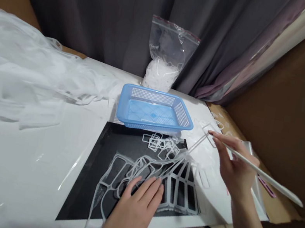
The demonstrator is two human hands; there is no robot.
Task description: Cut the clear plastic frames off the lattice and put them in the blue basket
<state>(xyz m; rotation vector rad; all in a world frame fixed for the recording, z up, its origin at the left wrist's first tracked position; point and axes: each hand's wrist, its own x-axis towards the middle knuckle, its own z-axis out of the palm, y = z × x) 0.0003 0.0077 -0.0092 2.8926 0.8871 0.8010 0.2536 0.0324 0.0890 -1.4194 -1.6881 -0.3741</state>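
My left hand (138, 209) lies spread with its fingers on a translucent lattice sheet (177, 189), which is spread over a black mat (84, 180). My right hand (235, 164) is raised to the right of the mat, its fingers pinched round a long white stick-like tool (263, 172). Near the tool's tip a thin strip of the lattice (198, 143) stretches up from the sheet to the fingertips. Small clear rectangular frames (162, 143) lie in a loose pile at the mat's far edge.
Beyond the mat sits a blue basket (150, 123). Behind it a zip bag (162, 72) of white pieces stands against the grey curtain. White translucent material (29, 76) is heaped at the left. A pink-handled item (266, 187) lies on cardboard at the right.
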